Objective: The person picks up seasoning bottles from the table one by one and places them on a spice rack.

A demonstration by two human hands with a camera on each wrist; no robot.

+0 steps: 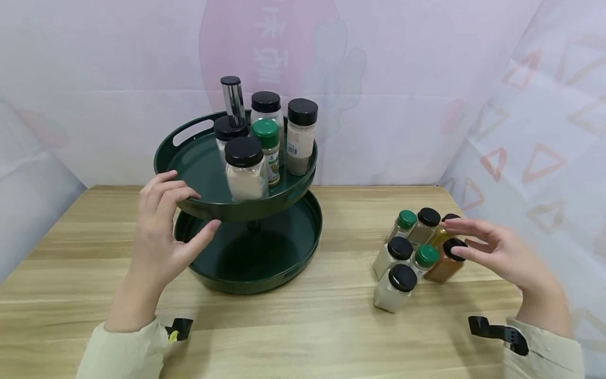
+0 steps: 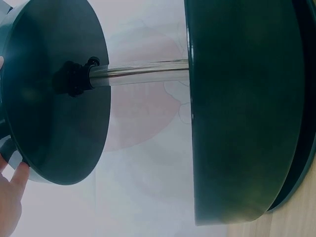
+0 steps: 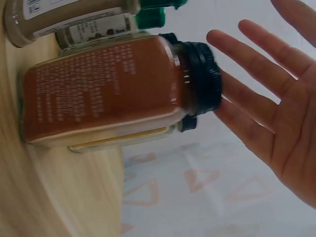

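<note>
Cream sleeves (image 1: 127,351) lead to a left hand (image 1: 163,227) pinching the dark-green upper tray (image 1: 236,212), seemingly steadying it, and a spread, empty right hand (image 1: 504,255) beside an orange-brown spice jar (image 3: 103,94).

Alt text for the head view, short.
A person's left hand grips the upper tray of a dark green two-tier stand, where five capped jars stand. Their right hand is by a reddish-brown jar, one of seven jars grouped on a wooden table.

The bare left hand (image 1: 160,234) is gripping, thumb below bent fingers; the bare right hand (image 1: 510,255) is hovering, fingers extended
</note>
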